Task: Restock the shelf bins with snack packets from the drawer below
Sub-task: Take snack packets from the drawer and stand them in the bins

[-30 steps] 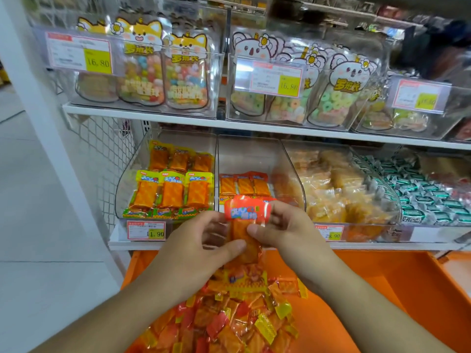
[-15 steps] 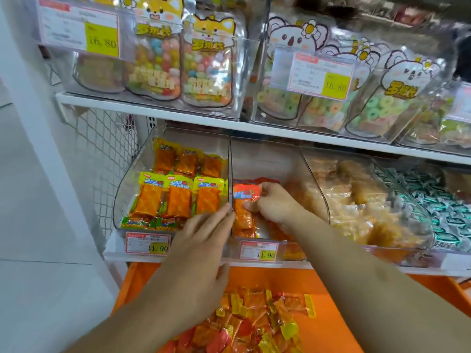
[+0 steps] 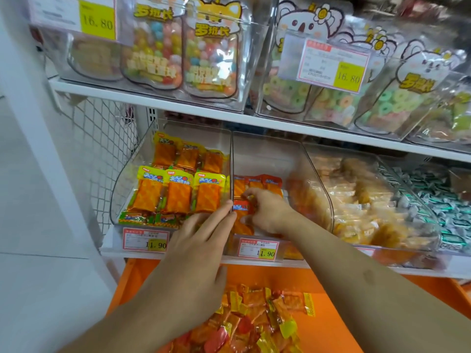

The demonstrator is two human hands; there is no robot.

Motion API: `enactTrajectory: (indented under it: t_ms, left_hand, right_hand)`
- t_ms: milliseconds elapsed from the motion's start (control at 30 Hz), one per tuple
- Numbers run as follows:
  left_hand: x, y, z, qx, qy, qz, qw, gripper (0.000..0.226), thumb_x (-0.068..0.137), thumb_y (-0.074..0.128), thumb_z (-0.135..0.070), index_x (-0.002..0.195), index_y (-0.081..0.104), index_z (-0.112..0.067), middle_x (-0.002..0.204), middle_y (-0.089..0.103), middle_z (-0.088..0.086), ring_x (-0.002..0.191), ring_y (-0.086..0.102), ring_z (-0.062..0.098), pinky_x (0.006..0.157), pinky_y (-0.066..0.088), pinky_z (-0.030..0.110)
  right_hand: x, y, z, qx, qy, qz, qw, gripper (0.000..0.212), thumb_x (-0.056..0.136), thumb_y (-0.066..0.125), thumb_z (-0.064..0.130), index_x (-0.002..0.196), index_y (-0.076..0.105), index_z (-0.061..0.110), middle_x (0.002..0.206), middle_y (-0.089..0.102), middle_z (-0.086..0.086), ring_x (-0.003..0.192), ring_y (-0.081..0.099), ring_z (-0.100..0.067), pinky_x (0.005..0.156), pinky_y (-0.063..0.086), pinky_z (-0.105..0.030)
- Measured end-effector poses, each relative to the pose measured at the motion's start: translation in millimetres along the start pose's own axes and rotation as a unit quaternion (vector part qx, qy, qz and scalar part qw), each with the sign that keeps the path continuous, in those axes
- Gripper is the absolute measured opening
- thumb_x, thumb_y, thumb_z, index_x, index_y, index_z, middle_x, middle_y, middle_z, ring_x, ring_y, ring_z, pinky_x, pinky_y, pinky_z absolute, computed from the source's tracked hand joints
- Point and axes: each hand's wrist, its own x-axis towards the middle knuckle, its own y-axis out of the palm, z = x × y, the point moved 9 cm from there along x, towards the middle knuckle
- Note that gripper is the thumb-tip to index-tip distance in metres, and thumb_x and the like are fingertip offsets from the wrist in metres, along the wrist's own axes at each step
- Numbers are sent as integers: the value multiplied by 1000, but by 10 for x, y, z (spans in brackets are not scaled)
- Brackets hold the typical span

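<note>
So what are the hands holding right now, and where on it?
The right hand pinches a red-topped snack packet near its top, inside the middle bin. The left hand holds nothing.

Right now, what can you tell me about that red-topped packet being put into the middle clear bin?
The red-topped packet is a small, glossy plastic sachet with a red header band bearing blue and white print, and an orange body showing the snack inside. It stands roughly upright at the front left of the middle clear bin, close to the divider wall. The right hand holds it from the right side with curled fingers, and the left hand's straight fingertips reach up to the bin's edge beside it. More red packets lie behind it.
</note>
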Motion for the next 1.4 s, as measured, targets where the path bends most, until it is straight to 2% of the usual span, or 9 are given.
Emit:
enactTrajectory:
  t_ms: [367,533,700,800,933,1000,1100,1233,1400]
  left_hand:
    - [4,-30,0,-19,6,3,1000,83,101,55,-36,163,0,-41,160,-23,-38,151,-4,4,127,17,37]
    - [-89,-251,-30,-59,5,-41,997,65,99,59,-30,156,29,-38,158,24,-26,145,20,4,121,29,29]
    - [-335,-207,67,-134,-64,-5,989,29,95,67,-28,123,60,-34,111,62,-20,98,62,-1,83,55,22]
    - [-506,86,213,-112,-94,41,988,17,95,67,-29,111,64,-33,99,65,-19,90,62,-1,71,47,13]
    - [-784,825,569,-118,-168,125,971,10,93,65,-25,101,64,-32,97,67,-15,93,66,7,80,58,30]
    - [-961,1269,784,-96,-197,182,959,13,90,65,-27,101,62,-34,102,69,-13,96,68,10,83,58,32]
    - [-1227,1852,1119,-83,-243,230,938,22,85,67,-34,106,61,-32,104,73,-7,95,72,14,84,58,34]
    - [-1414,2422,1530,-59,-283,266,919,35,88,62,-37,120,59,-23,117,71,6,112,68,27,91,56,37]
    - [-1605,2853,1959,-16,-272,323,906,52,91,58,-37,141,51,-25,146,54,10,138,49,30,113,42,37]
  right_hand:
    - [-155,-42,41,-10,-11,-3,1000,67,92,77,37,151,48,23,140,62,-1,129,59,-24,104,52,-36]
    - [-707,-511,159,52,-45,-153,986,37,97,69,29,133,60,24,119,62,6,105,59,-11,85,47,-24]
    - [-1601,-508,374,212,-144,-210,943,19,98,59,10,110,61,25,79,66,4,69,61,-11,61,50,-24]
    - [-1803,81,364,173,-154,-129,964,16,92,60,11,94,61,27,73,64,5,66,59,-11,61,48,-29]
    - [-1799,1325,-130,40,-60,64,995,17,87,56,25,103,59,29,81,63,10,83,67,-21,66,52,-34]
    - [-1832,1770,-414,22,-10,131,991,26,85,58,29,111,58,28,94,67,1,94,69,-28,71,53,-34]
    - [-1839,2224,-660,-5,28,179,983,49,88,68,28,135,53,20,122,66,-10,113,66,-34,85,54,-36]
    - [-1694,2763,-853,-23,59,203,977,76,87,73,39,151,37,18,145,53,-13,131,56,-35,99,54,-40]
    - [-1572,3239,-908,-108,52,218,969,102,80,78,54,159,20,24,153,41,-13,139,47,-39,105,49,-49]
